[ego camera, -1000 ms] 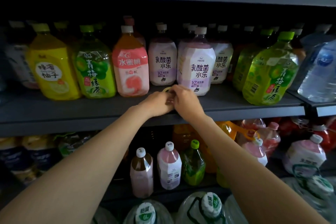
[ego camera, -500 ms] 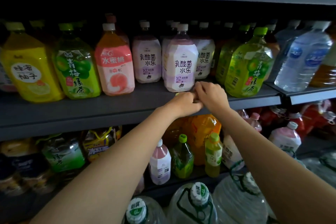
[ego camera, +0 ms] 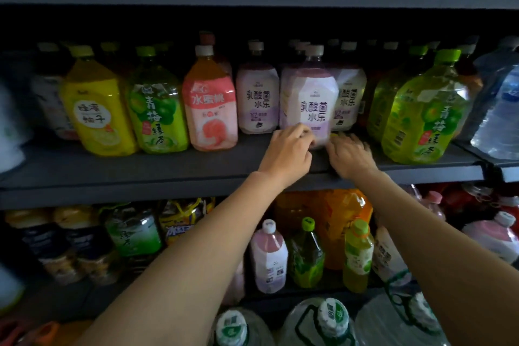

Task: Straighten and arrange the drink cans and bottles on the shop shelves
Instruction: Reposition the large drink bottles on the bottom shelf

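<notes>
While most of the middle shelf's front row already stands upright with labels facing out, one pale lilac-and-white plastic bottle with a white cap (ego camera: pixel 309 101) sits forward of its neighbours, and both hands are at its base. The left hand (ego camera: pixel 286 153) has its fingers curled against the lower left corner of this bottle, seemingly gripping it, though motion blur hides how firmly. The right hand (ego camera: pixel 349 156) lies just right of the bottle's foot with fingers spread and fairly straight over the dark grey metal shelf board (ego camera: pixel 140 168); whether its fingertips touch the bottle I cannot tell.

To the left of the left fingers stand a matching lilac bottle (ego camera: pixel 257 98), then a peach-pink bottle with a white cap (ego camera: pixel 210 109), a green plum-tea bottle with a green cap (ego camera: pixel 157 112) and a yellow citrus-drink bottle (ego camera: pixel 98 112), all roughly in line. Beyond the right fingers a large green tea bottle (ego camera: pixel 424 118) stands close to the shelf's front edge, slightly tilted in this wide view, with a clear water bottle (ego camera: pixel 502 115) further right.

By my judgement the work is partway: this row needs the lilac bottle squared with its twins, and the lower shelf, below both wrists, looks jumbled, with small bottles (ego camera: pixel 306 255) loosely placed and awaiting attention.
</notes>
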